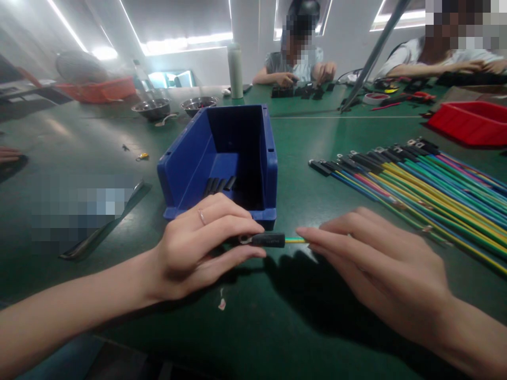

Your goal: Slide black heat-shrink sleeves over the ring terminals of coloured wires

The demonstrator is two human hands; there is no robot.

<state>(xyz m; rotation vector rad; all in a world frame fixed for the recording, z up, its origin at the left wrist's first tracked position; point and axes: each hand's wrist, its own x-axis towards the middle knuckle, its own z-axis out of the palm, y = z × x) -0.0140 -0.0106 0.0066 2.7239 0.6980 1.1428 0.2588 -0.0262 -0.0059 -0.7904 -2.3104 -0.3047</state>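
Note:
Between the thumb and fingers of my left hand (209, 243) is a black sleeve (271, 240), with a metal ring terminal (245, 239) showing at its left end. A green-and-yellow wire (295, 240) comes out of the sleeve's right end. My right hand (376, 258) pinches that wire with thumb and fingertips, a short way from the sleeve. Just behind my left hand stands a blue bin (270, 163), its front open. Several loose black sleeves (219, 184) lie inside the bin, partly hidden by my fingers.
Several coloured wires (415, 179) with black sleeved ends lie on the right of the green table (301, 184). Behind them is a red tray (471, 121). A plastic bag (99, 211) lies at left. Metal bowls (151, 109), a bottle (235, 71) and two people at work are farther back.

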